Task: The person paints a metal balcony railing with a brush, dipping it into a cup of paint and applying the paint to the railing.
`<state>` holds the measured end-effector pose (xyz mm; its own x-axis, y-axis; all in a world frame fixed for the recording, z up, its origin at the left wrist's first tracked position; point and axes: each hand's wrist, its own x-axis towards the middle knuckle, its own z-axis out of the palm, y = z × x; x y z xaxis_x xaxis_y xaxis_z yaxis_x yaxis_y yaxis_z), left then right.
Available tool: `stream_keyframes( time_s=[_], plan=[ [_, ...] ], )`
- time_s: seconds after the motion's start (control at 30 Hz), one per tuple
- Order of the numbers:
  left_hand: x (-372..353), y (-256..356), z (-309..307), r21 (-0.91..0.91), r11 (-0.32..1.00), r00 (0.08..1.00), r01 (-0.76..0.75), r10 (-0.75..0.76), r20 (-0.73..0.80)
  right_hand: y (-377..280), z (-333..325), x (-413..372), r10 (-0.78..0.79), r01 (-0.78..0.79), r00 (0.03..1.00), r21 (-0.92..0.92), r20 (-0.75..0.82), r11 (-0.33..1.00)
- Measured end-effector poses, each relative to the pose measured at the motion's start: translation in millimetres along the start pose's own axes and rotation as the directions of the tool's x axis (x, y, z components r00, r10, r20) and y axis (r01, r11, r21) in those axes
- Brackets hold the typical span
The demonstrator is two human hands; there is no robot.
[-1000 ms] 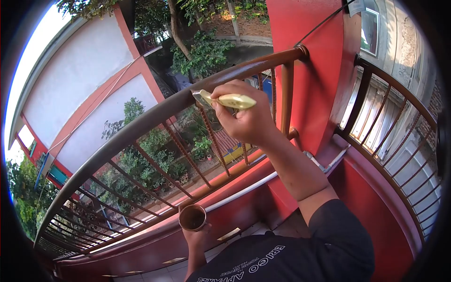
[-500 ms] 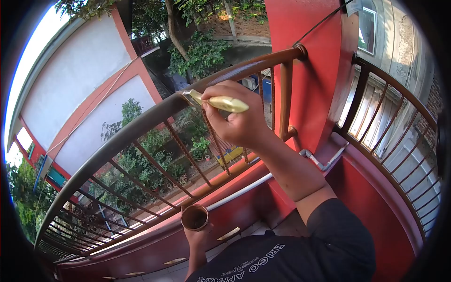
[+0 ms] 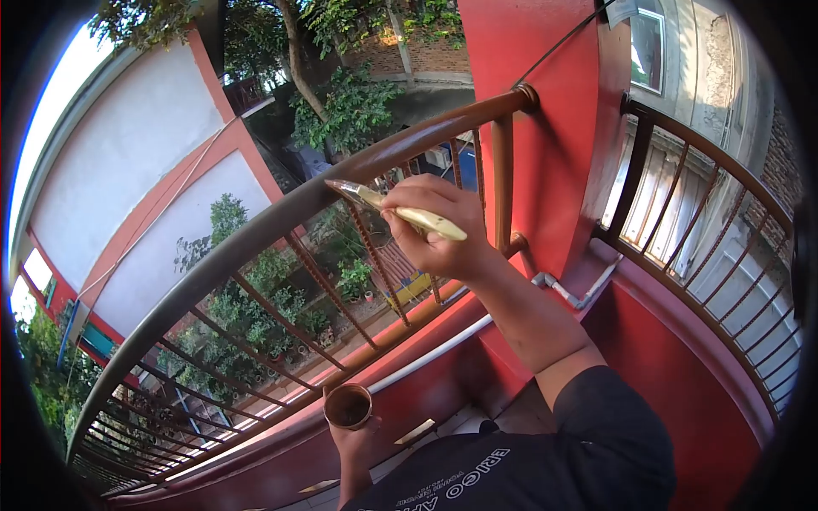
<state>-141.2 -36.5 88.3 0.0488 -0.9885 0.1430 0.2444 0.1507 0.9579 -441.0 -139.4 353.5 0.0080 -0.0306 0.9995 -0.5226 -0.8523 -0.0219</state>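
Note:
My right hand is closed around the pale yellow handle of a paintbrush. The bristles touch the near side of the railing's thick top rail. To the right of the brush the rail is glossy brown; to the left it is a duller grey-brown. Lower down, my left hand grips a small cup with a brown rim. The cup's inside is dark brown, and I cannot make out how full it is.
Thin twisted bars run below the top rail to a brown bottom rail. A red pillar stands at the railing's right end. A white pipe runs along the low red wall. Another railing is at the right. Plants lie beyond.
My right hand has turned the brush, so its bristles now lie against the rail's near side and its handle slants down to the right. The view has shifted slightly. Both hands keep their grip.

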Motion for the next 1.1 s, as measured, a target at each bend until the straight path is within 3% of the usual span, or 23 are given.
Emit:
stream_keyframes(
  time_s=[0.03,0.07,0.1,0.13,0.2,0.23,0.27,0.33,0.4,0.47,0.57,0.6,0.63,0.67,0.73,0.77,0.87,0.93,0.97,1.0,1.07,1.1],
  plan=[
    [4,-9,-9,0.031,0.999,0.999,0.019,-0.02,0.044,12,-9,1,0.051,-0.049,0.997,0.051,-0.055,0.998],
    [7,-23,-26,0.066,0.997,0.996,0.038,-0.044,0.082,30,-26,3,0.059,-0.061,0.991,-0.012,-0.118,0.998],
    [8,-30,-38,0.103,0.993,0.991,0.058,-0.07,0.116,54,-38,-9,0.459,-0.384,0.865,0.322,-0.203,0.865],
    [7,-28,-37,0.108,0.993,0.994,0.048,-0.058,0.09,81,-71,-12,0.513,-0.501,0.822,0.115,-0.249,0.858],
    [1,-18,-29,0.107,0.994,0.999,0.021,-0.025,0.037,122,-116,-15,0.415,-0.424,0.773,0.097,-0.48,0.901],
    [-2,-8,-23,0.103,0.994,0.999,0.047,-0.049,0.015,143,-143,-26,0.417,-0.537,0.744,-0.096,-0.522,0.838],
    [-6,6,-14,0.098,0.992,0.997,0.074,-0.074,-0.007,141,-142,-22,0.238,-0.427,0.833,-0.307,-0.5,0.851],
    [-7,13,-3,0.097,0.992,0.997,0.078,-0.075,-0.034,134,-133,-15,-0.111,-0.156,0.935,-0.671,-0.338,0.725],
    [-9,10,0,0.098,0.995,0.999,0.034,-0.031,-0.032,90,-79,-18,-0.025,-0.061,0.987,-0.502,-0.162,0.863],
    [-10,3,3,0.069,0.998,1.0,-0.014,0.016,-0.024,45,-51,-24,-0.042,0.049,0.999,-0.254,0.032,0.966],
    [-8,2,12,0.047,0.998,1.0,-0.029,0.03,-0.004,56,-64,-27,0.166,-0.163,0.985,0.057,-0.049,0.985],
    [-10,4,12,0.048,0.999,1.0,-0.024,0.024,-0.005,78,-84,-24,0.199,-0.206,0.973,-0.049,-0.116,0.977],
    [-11,6,13,0.05,0.999,1.0,-0.018,0.019,-0.006,113,-95,-29,0.384,-0.355,0.887,0.156,-0.257,0.922],
    [-12,8,15,0.049,0.999,1.0,-0.016,0.017,-0.01,121,-120,-20,0.442,-0.454,0.841,0.039,-0.312,0.89],
    [-13,9,17,0.073,0.997,0.999,-0.031,0.033,-0.022,154,-154,-17,0.333,-0.413,0.837,-0.103,-0.433,0.905],
    [-13,9,18,0.098,0.994,0.998,-0.05,0.053,-0.031,163,-164,-13,0.24,-0.402,0.843,-0.267,-0.481,0.876],
    [-16,15,29,0.124,0.992,0.996,-0.034,0.044,-0.075,162,-166,-6,-0.101,-0.134,0.941,-0.628,-0.324,0.767],
    [-20,16,35,0.121,0.993,0.996,-0.017,0.027,-0.082,141,-137,-15,-0.085,-0.011,0.985,-0.545,-0.151,0.838],
    [-20,15,38,0.114,0.993,0.997,-0.023,0.031,-0.07,121,-127,-17,-0.007,-0.035,0.994,-0.385,-0.106,0.922],
    [-19,13,42,0.112,0.993,0.997,-0.025,0.032,-0.063,112,-123,-20,0.01,-0.044,0.991,-0.263,-0.131,0.964],
    [-19,12,48,0.115,0.993,0.998,-0.025,0.032,-0.059,115,-137,-18,0.052,-0.105,0.974,-0.237,-0.22,0.966],
    [-19,12,49,0.133,0.991,0.997,-0.032,0.041,-0.065,127,-148,-14,0.014,-0.103,0.964,-0.325,-0.265,0.94]
  ],
)
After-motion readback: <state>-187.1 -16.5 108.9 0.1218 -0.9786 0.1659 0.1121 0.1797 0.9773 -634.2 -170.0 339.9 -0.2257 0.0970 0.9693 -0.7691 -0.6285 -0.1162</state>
